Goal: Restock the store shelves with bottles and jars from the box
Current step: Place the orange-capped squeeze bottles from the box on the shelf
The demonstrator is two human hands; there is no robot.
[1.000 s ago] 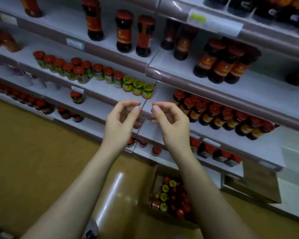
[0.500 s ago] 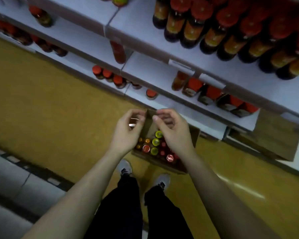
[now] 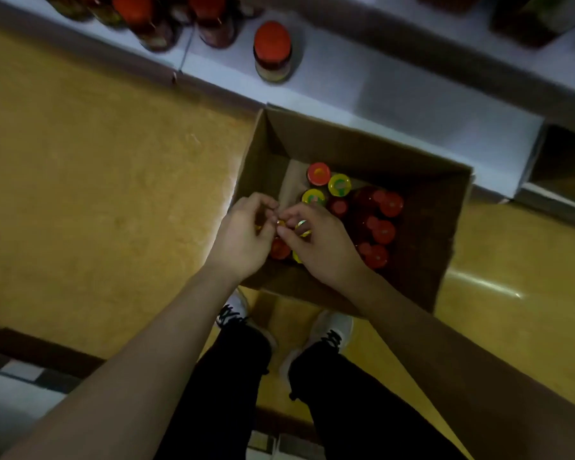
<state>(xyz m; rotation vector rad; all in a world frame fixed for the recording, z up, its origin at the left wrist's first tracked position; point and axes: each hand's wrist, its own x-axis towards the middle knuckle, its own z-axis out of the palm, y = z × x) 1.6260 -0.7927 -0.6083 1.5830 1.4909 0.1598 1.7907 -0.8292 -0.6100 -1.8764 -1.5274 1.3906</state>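
An open cardboard box (image 3: 445,207) stands on the floor against the bottom shelf. It holds several small jars with red lids (image 3: 384,232) and yellow lids (image 3: 339,184). Both my hands are down inside its left part. The fingers of my right hand (image 3: 322,242) curl round a yellow-lidded jar (image 3: 302,224). My left hand (image 3: 243,235) curls its fingers over another yellow lid (image 3: 257,229), which is mostly hidden under the hand. The fingertips of the two hands nearly touch.
The white bottom shelf (image 3: 395,94) runs along the top, with one red-lidded jar (image 3: 272,51) standing alone and several more at the upper left. My feet in light shoes (image 3: 329,330) stand just before the box on the yellow floor.
My view has dropped from the upper shelves to the box on the floor. Both hands went down from shelf height into the box and now close on jars.
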